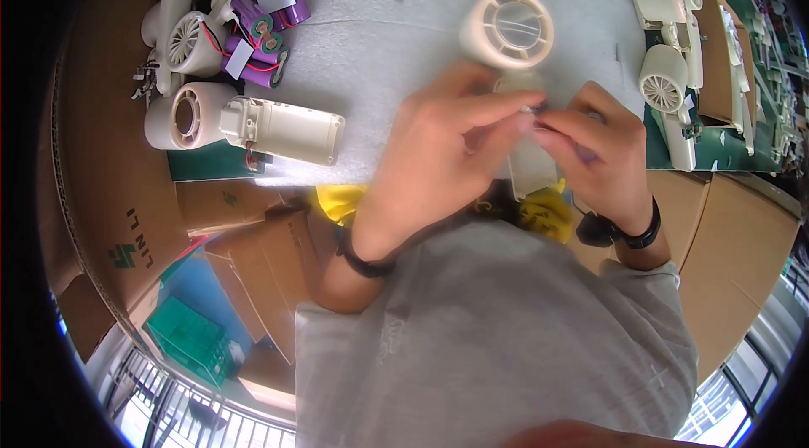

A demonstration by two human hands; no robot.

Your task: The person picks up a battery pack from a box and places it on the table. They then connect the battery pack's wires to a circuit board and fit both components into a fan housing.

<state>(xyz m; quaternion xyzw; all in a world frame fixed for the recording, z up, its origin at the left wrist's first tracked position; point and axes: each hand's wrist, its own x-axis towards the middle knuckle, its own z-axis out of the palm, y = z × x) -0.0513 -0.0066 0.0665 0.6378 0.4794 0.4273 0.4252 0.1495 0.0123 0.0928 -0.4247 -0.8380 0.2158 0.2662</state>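
My left hand [447, 132] and my right hand [600, 138] meet fingertip to fingertip, both pinching at something tiny that I cannot make out. Directly beneath them lies a cream handheld fan housing. Its round head [476, 37] points away from me, and its handle [533, 168] runs toward my body, partly covered by my fingers. A second cream housing [291, 129] with an open, hollow handle lies to the left, beside a round fan head [160, 121].
Purple battery cells [244, 60] with red wires are heaped at the far left among more fan parts. Several fan housings [663, 77] line the right side, near a cardboard box [720, 52]. Large cartons [118, 136] and a green crate [190, 338] stand at the lower left.
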